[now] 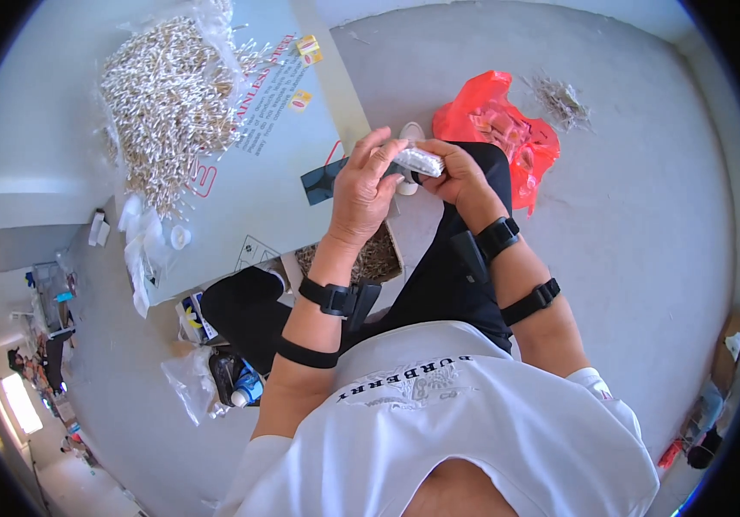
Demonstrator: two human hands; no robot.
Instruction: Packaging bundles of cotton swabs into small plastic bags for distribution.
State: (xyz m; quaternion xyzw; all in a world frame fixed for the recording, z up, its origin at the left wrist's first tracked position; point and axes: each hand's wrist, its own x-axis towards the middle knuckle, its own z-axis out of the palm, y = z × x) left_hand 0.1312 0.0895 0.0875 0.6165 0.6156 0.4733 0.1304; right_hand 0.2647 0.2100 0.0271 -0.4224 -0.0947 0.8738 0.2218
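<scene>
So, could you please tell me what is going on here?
A person is holding a small white bundle in the right hand, with the fingers of the left hand at its other end. To the left, a large heap of cotton swabs lies on the table. Ahead on the floor is a red plastic bag, with a small scatter of thin sticks beside it.

Red capitals (266, 84), smaller dark lines (279, 107) on pale tabletop (245, 202); boxed symbol (258, 252) near its edge; dark capitals (405, 377) across white shirt (473, 422).
</scene>
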